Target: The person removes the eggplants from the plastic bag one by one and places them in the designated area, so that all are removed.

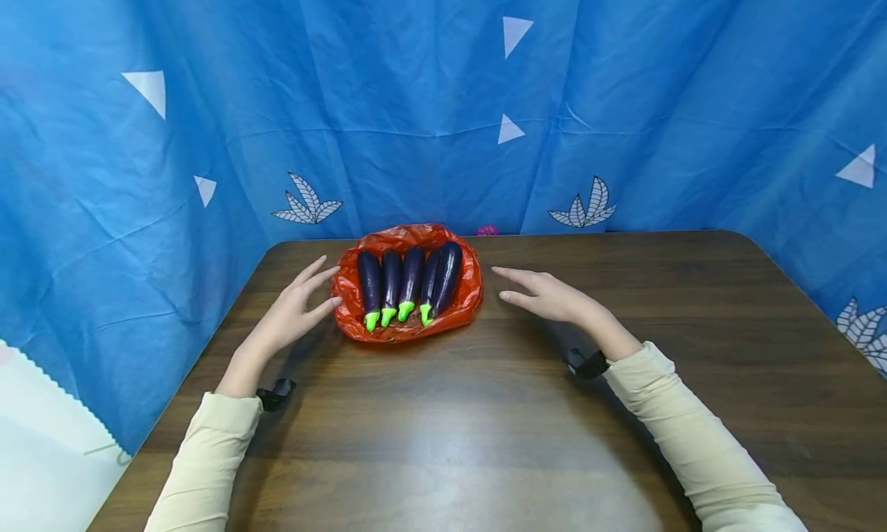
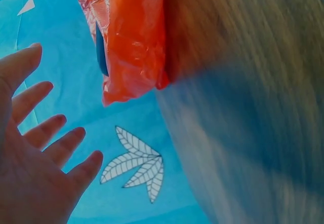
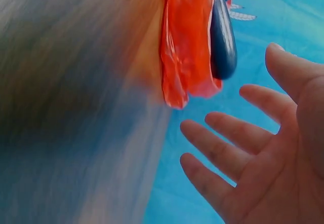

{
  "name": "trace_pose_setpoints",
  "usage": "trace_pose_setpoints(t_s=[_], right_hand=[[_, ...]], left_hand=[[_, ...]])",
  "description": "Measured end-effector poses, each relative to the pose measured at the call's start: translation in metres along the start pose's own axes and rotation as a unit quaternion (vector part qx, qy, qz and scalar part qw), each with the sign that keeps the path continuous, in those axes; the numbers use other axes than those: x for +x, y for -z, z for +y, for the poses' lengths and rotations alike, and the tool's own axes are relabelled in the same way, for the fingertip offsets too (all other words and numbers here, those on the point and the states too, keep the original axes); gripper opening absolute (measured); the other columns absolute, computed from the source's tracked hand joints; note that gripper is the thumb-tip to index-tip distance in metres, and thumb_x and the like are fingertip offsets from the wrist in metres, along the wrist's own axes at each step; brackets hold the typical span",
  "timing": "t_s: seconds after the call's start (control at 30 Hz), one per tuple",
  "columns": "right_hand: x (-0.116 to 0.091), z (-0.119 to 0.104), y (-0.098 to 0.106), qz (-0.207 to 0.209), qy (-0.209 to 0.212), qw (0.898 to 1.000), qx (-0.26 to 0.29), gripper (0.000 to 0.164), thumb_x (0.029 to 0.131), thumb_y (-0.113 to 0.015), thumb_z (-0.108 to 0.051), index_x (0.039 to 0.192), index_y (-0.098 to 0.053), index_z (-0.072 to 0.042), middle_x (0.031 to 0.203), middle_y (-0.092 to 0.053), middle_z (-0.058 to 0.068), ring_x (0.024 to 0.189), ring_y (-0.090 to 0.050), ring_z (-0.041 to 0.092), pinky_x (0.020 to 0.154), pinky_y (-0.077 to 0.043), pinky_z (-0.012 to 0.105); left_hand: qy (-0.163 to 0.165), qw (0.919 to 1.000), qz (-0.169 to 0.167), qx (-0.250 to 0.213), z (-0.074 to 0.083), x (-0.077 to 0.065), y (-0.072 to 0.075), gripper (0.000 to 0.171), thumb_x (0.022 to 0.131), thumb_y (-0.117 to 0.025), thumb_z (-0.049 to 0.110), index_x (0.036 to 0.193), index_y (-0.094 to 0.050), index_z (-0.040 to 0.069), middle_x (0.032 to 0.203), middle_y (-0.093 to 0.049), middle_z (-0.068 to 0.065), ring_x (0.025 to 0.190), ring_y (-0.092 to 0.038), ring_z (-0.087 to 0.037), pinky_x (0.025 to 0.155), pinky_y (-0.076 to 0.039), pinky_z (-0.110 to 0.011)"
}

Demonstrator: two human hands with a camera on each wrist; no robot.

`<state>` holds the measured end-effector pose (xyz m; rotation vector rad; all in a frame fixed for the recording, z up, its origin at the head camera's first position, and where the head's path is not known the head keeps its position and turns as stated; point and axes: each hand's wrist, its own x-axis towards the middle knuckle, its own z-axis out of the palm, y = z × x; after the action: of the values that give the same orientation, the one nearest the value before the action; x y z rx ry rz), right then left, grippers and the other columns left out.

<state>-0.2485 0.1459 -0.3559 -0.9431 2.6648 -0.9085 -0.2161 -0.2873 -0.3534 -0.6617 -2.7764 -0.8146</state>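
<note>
The table's near side offers the broadest way in: a wide lane runs between the two sleeves right up to the bag. Its mouth gapes upward, so there's room from above too. Inside, the eggplants lie tightly ranked, leaving just slits between some. A slim gap separates the right hand from the rim; the left hand crowds the opposite side. Behind, the curtain walls off the far edge.

Red bag is cut off at top in both wrist views; tabletop is blurred there; sleeves are cropped by head view's bottom edge
</note>
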Motion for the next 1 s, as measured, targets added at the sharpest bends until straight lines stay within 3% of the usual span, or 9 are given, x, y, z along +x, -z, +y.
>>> trace_pose_setpoints(t_s=[0.13, 0.33, 0.53, 0.63, 1.0], right_hand=[[0.008, 0.004, -0.01, 0.004, 0.027, 0.999, 0.021, 0.053, 0.097, -0.05, -0.032, 0.142, -0.039, -0.005, 0.14, -0.042, 0.015, 0.125, -0.041, 0.032, 0.1, -0.032, 0.05], [0.016, 0.008, -0.024, -0.013, 0.033, 0.998, 0.053, 0.051, 0.097, -0.051, -0.029, 0.142, -0.041, -0.008, 0.138, -0.044, 0.016, 0.123, -0.044, 0.032, 0.099, -0.034, 0.051], [0.022, 0.011, -0.035, -0.015, 0.03, 0.998, 0.049, 0.05, 0.097, -0.05, -0.031, 0.139, -0.044, -0.005, 0.134, -0.048, 0.018, 0.12, -0.046, 0.032, 0.099, -0.035, 0.049], [0.023, 0.011, -0.039, -0.007, 0.024, 0.999, 0.047, 0.05, 0.098, -0.05, -0.031, 0.138, -0.045, -0.002, 0.133, -0.049, 0.019, 0.119, -0.047, 0.033, 0.098, -0.035, 0.049], [0.032, 0.01, -0.042, 0.002, 0.026, 0.998, 0.054, 0.05, 0.097, -0.051, -0.03, 0.139, -0.044, -0.003, 0.134, -0.048, 0.018, 0.121, -0.045, 0.033, 0.1, -0.034, 0.047]], left_hand=[[0.012, 0.9997, 0.008, -0.02, -0.002, 0.0, -0.007, 0.053, 0.091, -0.064, 0.022, 0.135, -0.047, -0.002, 0.148, -0.023, -0.022, 0.132, -0.024, -0.042, 0.099, -0.026, -0.059], [0.065, 0.9976, -0.019, -0.016, -0.001, -0.003, -0.016, 0.052, 0.092, -0.062, 0.024, 0.135, -0.047, 0.0, 0.145, -0.025, -0.028, 0.129, -0.028, -0.046, 0.099, -0.026, -0.06], [0.076, 0.9957, -0.027, -0.045, 0.0, -0.004, -0.023, 0.049, 0.094, -0.059, 0.02, 0.135, -0.047, -0.002, 0.14, -0.035, -0.029, 0.115, -0.049, -0.041, 0.095, -0.036, -0.053], [0.085, 0.9946, -0.027, -0.052, 0.0, -0.003, -0.026, 0.049, 0.095, -0.057, 0.02, 0.135, -0.045, -0.005, 0.135, -0.042, -0.028, 0.112, -0.051, -0.04, 0.093, -0.039, -0.052], [0.124, 0.9907, 0.012, -0.056, 0.001, 0.0, -0.027, 0.048, 0.096, -0.054, 0.015, 0.135, -0.041, -0.01, 0.132, -0.046, -0.028, 0.11, -0.053, -0.039, 0.091, -0.042, -0.049]])
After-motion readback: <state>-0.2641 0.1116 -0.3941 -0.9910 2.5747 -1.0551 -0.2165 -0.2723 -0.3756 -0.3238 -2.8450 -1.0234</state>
